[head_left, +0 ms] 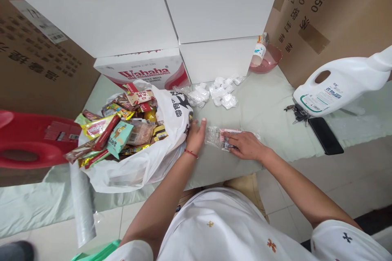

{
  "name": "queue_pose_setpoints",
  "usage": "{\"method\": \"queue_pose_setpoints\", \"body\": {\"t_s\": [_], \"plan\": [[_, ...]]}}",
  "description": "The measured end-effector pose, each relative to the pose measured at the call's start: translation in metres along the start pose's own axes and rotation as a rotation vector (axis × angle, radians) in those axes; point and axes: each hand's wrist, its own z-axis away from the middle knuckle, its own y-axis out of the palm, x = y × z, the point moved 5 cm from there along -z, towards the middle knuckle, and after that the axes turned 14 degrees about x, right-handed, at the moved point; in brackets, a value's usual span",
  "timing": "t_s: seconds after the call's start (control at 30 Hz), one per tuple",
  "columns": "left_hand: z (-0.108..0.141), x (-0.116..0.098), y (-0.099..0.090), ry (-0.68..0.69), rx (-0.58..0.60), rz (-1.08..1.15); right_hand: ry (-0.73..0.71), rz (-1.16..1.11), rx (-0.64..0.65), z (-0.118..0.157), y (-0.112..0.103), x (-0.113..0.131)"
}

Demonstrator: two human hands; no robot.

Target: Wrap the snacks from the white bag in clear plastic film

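Observation:
My left hand (pixel 196 136), with a red cord at the wrist, rests upright against the right side of a white plastic bag (pixel 128 177). Its thumb stands apart from the fingers, some of which are partly hidden, and nothing shows in its grasp. Wrapped snacks (pixel 121 132) in many colours fill the bag to its mouth. My right hand (pixel 246 145) lies flat with fingers apart over a small pink-and-dark printed packet (pixel 226 144). Clear plastic film (pixel 212 136) surrounds that packet and shows on both sides of the hand.
Clear-wrapped white bundles (pixel 225 91) lie behind my hands, before white boxes (pixel 219 59). A pink bowl (pixel 271 59) stands back right. At right are a white detergent bottle (pixel 339 83), keys (pixel 296 113) and a phone (pixel 325 135). A red bottle (pixel 36 138) and plastic roll (pixel 82 208) are left.

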Motion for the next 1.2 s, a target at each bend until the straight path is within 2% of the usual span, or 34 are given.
{"method": "queue_pose_setpoints", "body": {"t_s": [0.13,0.2,0.27,0.37,0.43,0.5,0.63,0.77,0.93,1.07,1.13,1.2], "plan": [[0.012,-0.004,0.009,-0.127,0.168,-0.160,-0.003,0.017,-0.021,-0.001,0.003,0.001],[0.017,-0.008,0.011,-0.123,0.236,-0.159,-0.006,0.020,-0.022,-0.001,0.005,0.001],[0.022,-0.015,0.011,-0.097,0.229,-0.146,-0.001,0.013,-0.026,-0.001,0.006,0.001],[0.032,-0.038,0.015,0.089,0.105,-0.235,0.021,-0.012,-0.042,-0.001,0.006,0.002],[0.043,-0.057,0.030,0.299,0.046,-0.327,0.036,-0.023,-0.052,-0.002,0.007,0.003],[0.054,-0.068,0.052,0.456,0.070,-0.349,0.046,-0.041,-0.067,-0.003,0.009,0.004],[0.069,-0.060,0.083,0.546,0.153,-0.270,0.036,-0.147,-0.122,-0.003,0.009,0.003],[0.081,-0.048,0.096,0.697,0.206,-0.421,-0.040,-0.259,-0.177,0.004,0.008,0.003],[0.088,-0.043,0.111,0.716,0.256,-0.652,-0.026,-0.393,-0.171,0.029,0.018,0.000],[0.090,-0.047,0.118,0.669,0.259,-0.769,0.023,-0.643,-0.207,0.066,0.027,-0.004],[0.090,-0.047,0.119,0.639,0.247,-0.808,0.096,-0.799,-0.296,0.090,0.029,-0.012],[0.090,-0.047,0.119,0.625,0.229,-0.850,0.270,-0.897,-0.466,0.116,0.030,-0.029]]}}
